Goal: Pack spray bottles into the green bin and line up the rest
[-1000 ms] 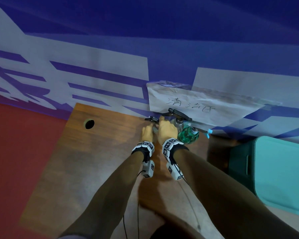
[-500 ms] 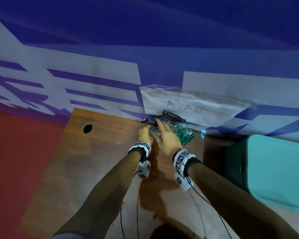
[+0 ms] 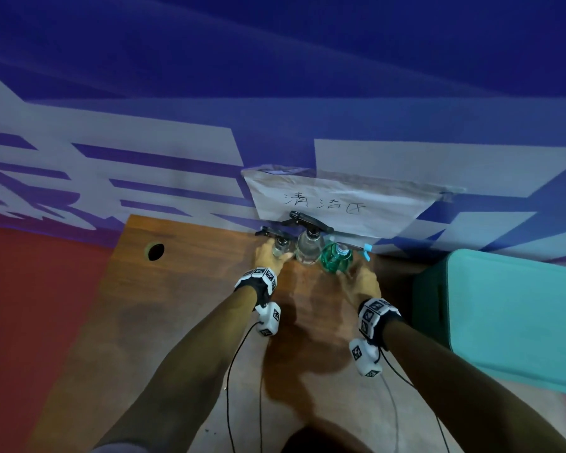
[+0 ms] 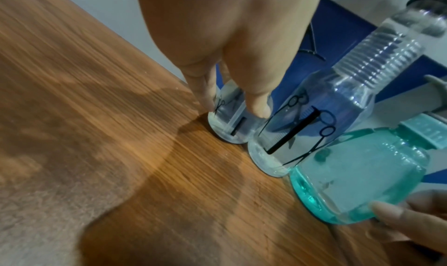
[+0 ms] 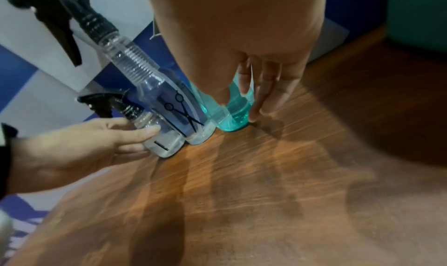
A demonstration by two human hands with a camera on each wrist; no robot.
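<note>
Three bottles stand in a row against the wall at the back of the wooden table (image 3: 193, 305). My left hand (image 3: 270, 256) grips the small clear spray bottle (image 3: 281, 248) at the left end, thumb in front and fingers behind. The tall clear spray bottle (image 3: 307, 248) with a black trigger stands in the middle, touching both neighbours. My right hand (image 3: 356, 279) holds the base of the green bottle (image 3: 335, 261) at the right end between thumb and nearly straight fingers. The green bin (image 3: 504, 322) stands to the right of the table.
A paper sign (image 3: 334, 204) with handwriting hangs on the blue-and-white wall just behind the bottles. A round cable hole (image 3: 154, 251) is in the table's back left. Red floor lies to the left. Wrist-camera cables trail down toward me.
My right hand left the middle clear bottle and moved right to the green bottle. My left hand stayed on the small clear bottle.
</note>
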